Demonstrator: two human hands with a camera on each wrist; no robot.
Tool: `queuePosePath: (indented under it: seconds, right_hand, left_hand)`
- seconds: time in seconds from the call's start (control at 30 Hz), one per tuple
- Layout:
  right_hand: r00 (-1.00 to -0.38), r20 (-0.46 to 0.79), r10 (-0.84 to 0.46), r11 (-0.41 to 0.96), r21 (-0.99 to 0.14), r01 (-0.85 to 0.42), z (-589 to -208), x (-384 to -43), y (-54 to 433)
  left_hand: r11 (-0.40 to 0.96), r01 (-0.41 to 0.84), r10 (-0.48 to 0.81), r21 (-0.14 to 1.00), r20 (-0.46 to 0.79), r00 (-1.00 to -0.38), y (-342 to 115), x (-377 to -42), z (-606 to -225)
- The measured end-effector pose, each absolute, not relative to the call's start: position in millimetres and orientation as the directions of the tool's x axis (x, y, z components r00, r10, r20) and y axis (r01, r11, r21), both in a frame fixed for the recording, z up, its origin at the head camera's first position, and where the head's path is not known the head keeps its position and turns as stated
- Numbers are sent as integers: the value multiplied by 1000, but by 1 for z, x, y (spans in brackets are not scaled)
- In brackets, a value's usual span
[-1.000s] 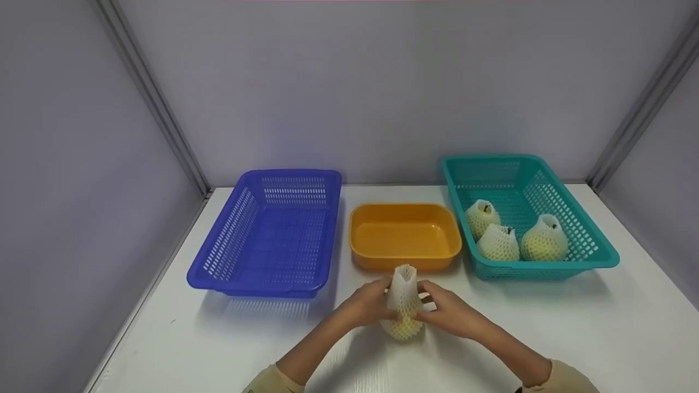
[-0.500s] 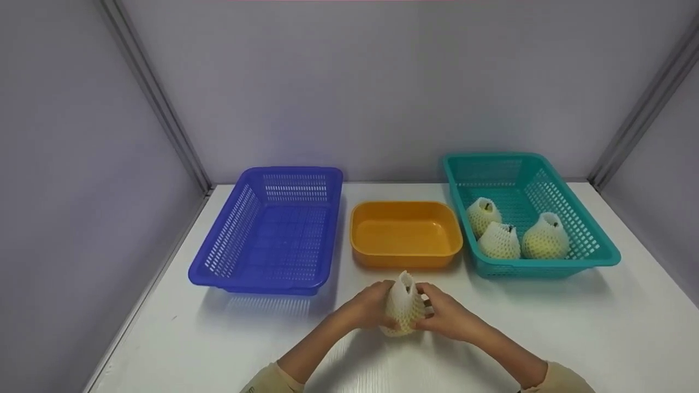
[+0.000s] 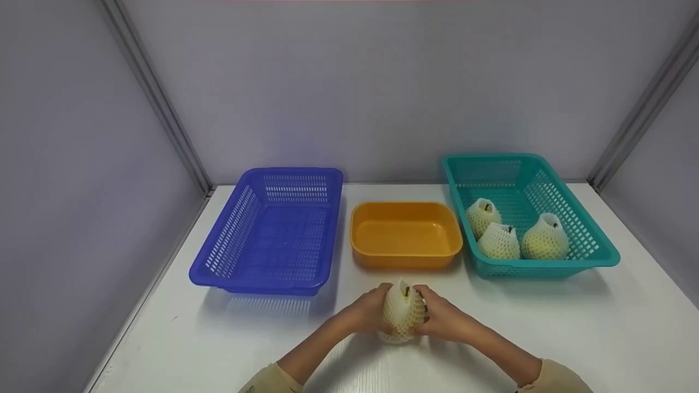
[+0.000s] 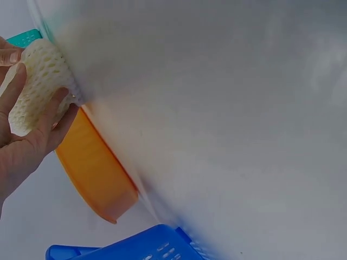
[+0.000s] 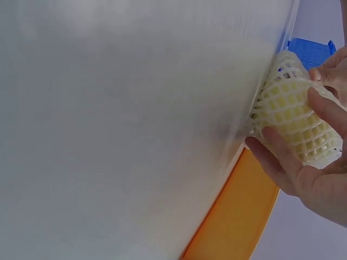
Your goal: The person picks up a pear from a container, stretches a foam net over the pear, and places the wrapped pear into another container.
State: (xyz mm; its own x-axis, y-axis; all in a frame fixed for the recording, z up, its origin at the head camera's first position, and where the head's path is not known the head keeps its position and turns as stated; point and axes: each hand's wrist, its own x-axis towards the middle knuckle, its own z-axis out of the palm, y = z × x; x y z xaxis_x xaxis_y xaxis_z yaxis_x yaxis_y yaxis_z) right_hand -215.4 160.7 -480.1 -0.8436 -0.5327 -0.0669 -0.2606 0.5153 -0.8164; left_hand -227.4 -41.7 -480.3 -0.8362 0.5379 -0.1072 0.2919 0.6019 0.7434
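Between both hands, a pear in a white foam net sleeve stands close over the table, its dark stem showing at the sleeve's open top. My left hand grips it from the left, thumb toward me. From the right, my right hand holds the other side, fingers curled round the netting. The left wrist view shows the foam net with fingertips pressed on it. Yellow skin of the pear shows through the mesh in the right wrist view.
An orange tub stands just beyond the hands. To its left is a blue basket. The green basket on the right holds three netted pears. Grey walls enclose the white table.
The foam net's tall, narrow top has come down and widened round the pear, and the stem now shows. Both hands stay about the pear, shifting slightly toward me.
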Motion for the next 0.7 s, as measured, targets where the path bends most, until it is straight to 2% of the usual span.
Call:
queuePosePath:
  seconds: [0.27, 0.43, 0.6, 0.7]
  right_hand:
    - [-849, -25, -528, 534, -786, -310, -478, -217, 160]
    - [-861, -46, -506, 523, -811, -264, -470, -218, 162]
    - [-889, -36, -456, 478, -853, -211, -453, -220, 166]
    - [-921, -32, -388, 451, -878, -159, -438, -220, 168]
  left_hand:
    - [633, 277, 510, 723, -120, -852, -34, -230, -477]
    - [607, 255, 499, 753, -111, -860, -32, -230, -470]
    - [445, 203, 489, 872, -46, -871, -35, -229, -458]
    - [288, 106, 453, 952, -38, -890, -37, -230, -447]
